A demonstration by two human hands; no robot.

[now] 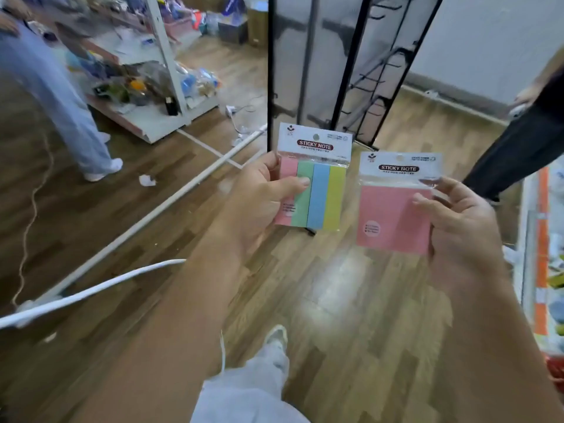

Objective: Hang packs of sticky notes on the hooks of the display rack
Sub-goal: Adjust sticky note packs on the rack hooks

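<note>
- Forearms fill the bottom of view, w/ a grey trouser leg between them over the wood floor.
- L hand grips the striped pack: thumb across the front, fingers behind. Pack upright, header card up, printed face to camera.
- R hand pinches the pink pack at its rt edge, thumb on the front. Also upright, header up.
- Packs side by side, apart, not touching; striped one sits higher in view.
- Display rack stands ahead, beyond and above both packs; the striped pack's header overlaps the rack's lower end in view.
- Hooks are blurred black prongs on the rt panel; no pack on any, as far as visible.
- Judgement: L hand looks nearer the rack, so the striped pack prob goes first. Hang hole in its header has to meet a prong tip, so the pack must rise, go fwd and sit square to the prong. Neither pack hung yet.
</note>
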